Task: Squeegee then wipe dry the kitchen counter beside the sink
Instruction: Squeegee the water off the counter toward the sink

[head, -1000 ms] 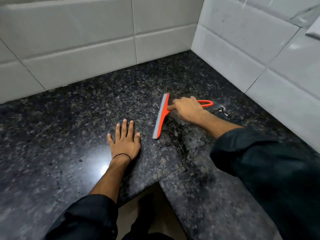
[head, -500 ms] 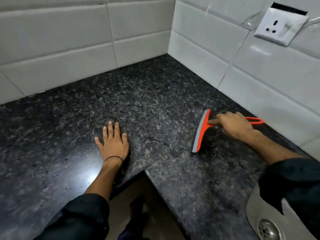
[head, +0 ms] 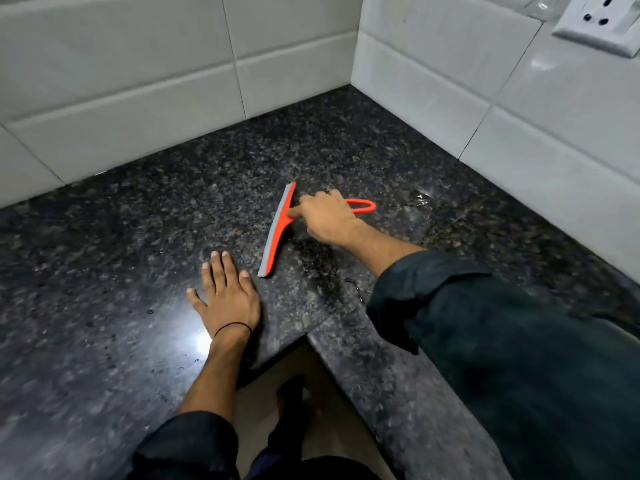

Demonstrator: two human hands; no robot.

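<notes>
An orange squeegee (head: 277,233) with a grey rubber blade lies blade-down on the dark speckled granite counter (head: 138,237), near the inner corner. My right hand (head: 329,216) is shut on its handle, index finger stretched toward the blade; the handle's loop sticks out behind the hand. My left hand (head: 227,294) rests flat on the counter, fingers apart, just left of the blade's near end. Thin wet streaks and a small puddle (head: 420,199) show to the right of the squeegee.
White tiled walls (head: 121,98) meet in a corner behind the counter. A white wall socket (head: 602,26) sits at the top right. The counter's front edge forms a notch (head: 304,341) below my hands, with floor and my feet beneath.
My right hand has pushed the squeegee leftward, back toward my left hand. The view has swung left; the sink drain at the lower right is out of sight now.
</notes>
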